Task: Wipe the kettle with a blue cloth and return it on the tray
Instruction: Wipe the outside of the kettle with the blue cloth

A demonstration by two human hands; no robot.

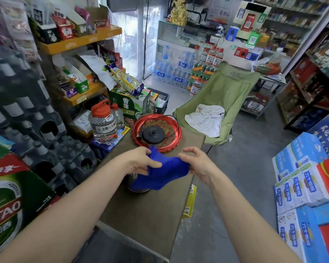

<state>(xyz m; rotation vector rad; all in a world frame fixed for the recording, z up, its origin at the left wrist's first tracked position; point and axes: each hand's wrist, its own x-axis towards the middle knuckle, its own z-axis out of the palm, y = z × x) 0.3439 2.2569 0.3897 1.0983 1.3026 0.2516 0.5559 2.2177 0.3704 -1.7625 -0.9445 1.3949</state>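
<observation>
Cloth (165, 173) over kettle (136, 186), wipe about to start.
Left grip (141, 160) and right grip (196, 164) both pinch cloth; best drape it flat, then steady kettle while rubbing.

A blue cloth (165, 173) drapes the shiny metal kettle (137, 189), upright on the table (150, 224) beside the round red tray (134, 130).

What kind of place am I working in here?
Most likely a small convenience shop: orange shelves of packaged snacks, shrink-wrapped packs of bottled water stacked on the floor, and a glass counter with QR payment signs.
</observation>
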